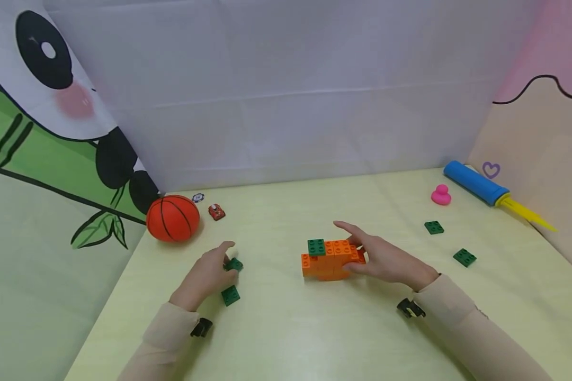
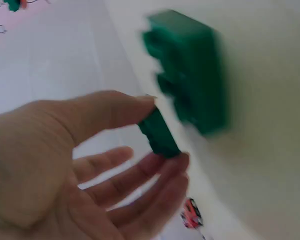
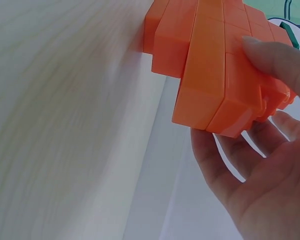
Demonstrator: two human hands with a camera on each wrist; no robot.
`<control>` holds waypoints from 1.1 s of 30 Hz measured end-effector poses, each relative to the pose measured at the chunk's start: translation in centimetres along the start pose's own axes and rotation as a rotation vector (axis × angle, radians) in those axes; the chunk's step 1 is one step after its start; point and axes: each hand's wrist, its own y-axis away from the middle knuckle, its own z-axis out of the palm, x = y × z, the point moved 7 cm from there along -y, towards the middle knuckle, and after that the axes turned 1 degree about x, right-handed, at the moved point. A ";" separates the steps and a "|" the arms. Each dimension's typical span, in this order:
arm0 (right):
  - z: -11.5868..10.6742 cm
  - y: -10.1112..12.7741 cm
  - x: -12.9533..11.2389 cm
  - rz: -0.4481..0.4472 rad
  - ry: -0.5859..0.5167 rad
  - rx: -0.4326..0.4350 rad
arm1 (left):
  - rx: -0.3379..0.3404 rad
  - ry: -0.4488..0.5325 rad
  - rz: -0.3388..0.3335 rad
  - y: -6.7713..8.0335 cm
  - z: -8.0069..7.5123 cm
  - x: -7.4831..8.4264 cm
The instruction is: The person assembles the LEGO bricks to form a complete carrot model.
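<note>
Green and orange building bricks on a pale yellow table [image 1: 286,338], one hand at each group.

Far left: an orange basketball [image 1: 173,218] rests against the panda-print backdrop, with a small red toy car [image 1: 216,212] just beside it. The left hand [image 1: 205,278] pinches a green brick [image 1: 234,264] between thumb and fingertips, remaining fingers loosely extended; a second green brick [image 1: 230,295] lies flat on the table just below it. At centre, the orange brick block [image 1: 331,260] stands on the table, carrying a green top brick [image 1: 316,246] at its left end. The right hand [image 1: 386,260] grips the block's right end, thumb on top, fingers curled behind. Further right lie two loose green bricks [image 1: 434,227], a pink duck [image 1: 440,195] and a blue pump [image 1: 476,183].
</note>
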 end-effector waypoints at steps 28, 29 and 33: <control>0.0 0.2 0.1 -0.118 0.000 0.017 | 0.037 0.421 0.648 -0.1 3.0 19.2; 0.0 0.3 0.1 -0.117 0.003 0.018 | 0.031 0.422 0.642 -0.1 3.1 19.2; -0.1 0.4 0.2 -0.127 0.005 0.015 | 0.011 0.443 0.625 -0.4 3.6 19.1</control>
